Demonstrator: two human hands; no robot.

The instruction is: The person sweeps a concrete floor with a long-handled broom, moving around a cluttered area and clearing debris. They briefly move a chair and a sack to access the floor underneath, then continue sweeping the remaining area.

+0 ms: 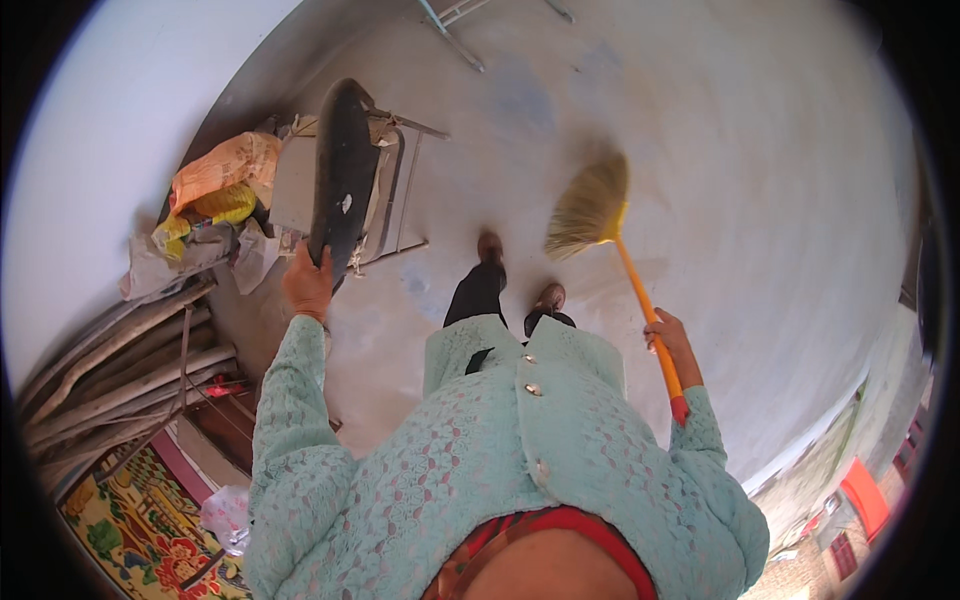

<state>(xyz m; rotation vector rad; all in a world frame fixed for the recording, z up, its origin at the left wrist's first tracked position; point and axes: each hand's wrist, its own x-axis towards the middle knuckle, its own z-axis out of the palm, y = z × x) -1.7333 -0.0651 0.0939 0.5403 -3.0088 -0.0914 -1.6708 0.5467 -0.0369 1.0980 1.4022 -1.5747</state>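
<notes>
**Broom in one hand, black board in the other**

Closest to my eyes is my own chest in a pale green lace jacket (520,450) with round buttons down the front, a red edge of cloth showing beneath it. Both sleeves run out from the lower edge.

My right hand (672,340) is closed around the orange handle of a broom (610,225), gripping it near the upper end, with the red tip of the handle sticking out just below my fist by the sleeve. The handle slants away to the yellow collar and the straw-coloured bristles, which are blurred and sit just above the grey concrete floor (760,150), a little ahead of my right shoe (549,297). My left shoe (489,246) is further forward.

My left hand (308,282) is curled over the lower end of a long, dark, rounded board (343,170), fingers wrapped on its edge. The board stands tilted against a metal folding frame (400,190).

Beside that, by the white wall (130,130), lie an orange sack (225,165), a yellow bag (225,205) and crumpled grey plastic (150,265). Further left, a bundle of wooden poles (110,370) rests near a patterned mat (140,510).
</notes>
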